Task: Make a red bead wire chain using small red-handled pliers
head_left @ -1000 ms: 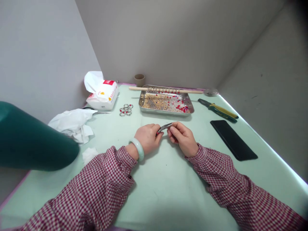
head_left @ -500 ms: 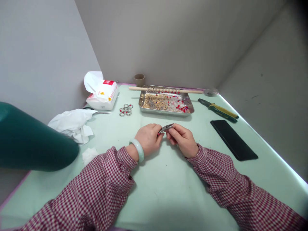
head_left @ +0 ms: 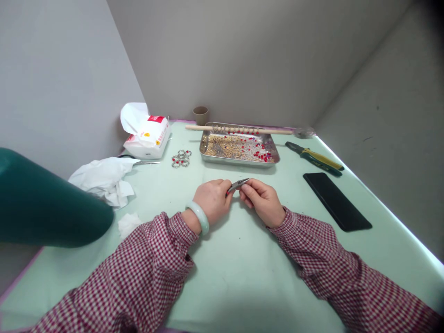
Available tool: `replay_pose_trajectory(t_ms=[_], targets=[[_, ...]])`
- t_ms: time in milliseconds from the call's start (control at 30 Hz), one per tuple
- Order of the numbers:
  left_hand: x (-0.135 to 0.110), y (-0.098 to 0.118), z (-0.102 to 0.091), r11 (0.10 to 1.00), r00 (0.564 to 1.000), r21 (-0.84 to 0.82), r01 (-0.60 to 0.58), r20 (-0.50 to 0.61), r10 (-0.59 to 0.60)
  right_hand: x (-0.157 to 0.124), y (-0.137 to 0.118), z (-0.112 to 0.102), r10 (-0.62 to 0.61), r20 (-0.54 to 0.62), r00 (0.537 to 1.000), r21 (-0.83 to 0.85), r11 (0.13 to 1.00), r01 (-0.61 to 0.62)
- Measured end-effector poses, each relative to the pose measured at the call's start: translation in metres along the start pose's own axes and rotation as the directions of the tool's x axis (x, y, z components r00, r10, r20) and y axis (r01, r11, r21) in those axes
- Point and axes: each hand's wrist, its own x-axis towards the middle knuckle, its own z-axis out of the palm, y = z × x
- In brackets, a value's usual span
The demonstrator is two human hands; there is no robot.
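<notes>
My left hand (head_left: 213, 201) is closed round the handles of small pliers (head_left: 237, 184), whose metal jaws point right. The tips of those jaws reach the fingers of my right hand (head_left: 262, 201). Thumb and forefinger of that hand are pinched together at the jaws; whatever lies between them is too small to make out. Beyond both hands stands a metal tray (head_left: 239, 163) of gold, clear and red beads. Across its far side lies a wooden stick (head_left: 280, 132) with beaded rings around it. Several silver rings with red beads (head_left: 181, 159) lie together left of the tray.
Green-and-yellow pliers (head_left: 315, 159) and a black phone-like slab (head_left: 336, 201) lie at the right. Tissues (head_left: 147, 136), a crumpled white cloth (head_left: 104, 178) and a large dark green cylinder (head_left: 52, 203) occupy the left. A small brown cup (head_left: 200, 115) stands behind the tray.
The small pliers have shifted very slightly left and tilted a little with my left hand. My right hand stays pinched at their tips.
</notes>
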Motion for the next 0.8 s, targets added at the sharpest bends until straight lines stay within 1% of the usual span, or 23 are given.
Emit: replay_pose_trajectory(t_ms=[200,333,500,800], targets=[[0.0002,0.0025,-0.0011,0.997,0.999,0.065,0.042,0.012,-0.043,0.0010,-0.0010,0.0035,0.008,-0.082,0.997,-0.074,0.997,-0.015],[-0.0002,0.0040,-0.0020,0.994,0.998,0.092,0.055,0.021,-0.057,0.0007,-0.0024,0.0050,0.026,-0.100,0.995,-0.086,0.996,-0.034],[-0.0009,0.0048,-0.0014,0.996,0.997,0.066,0.065,0.033,-0.067,0.0008,-0.0055,0.0059,0.050,-0.089,0.995,-0.014,0.999,-0.052],[-0.0016,0.0027,0.0004,0.999,0.999,-0.012,0.038,0.014,-0.038,0.0005,-0.0050,0.0055,0.079,-0.062,0.995,0.093,0.993,-0.073]])
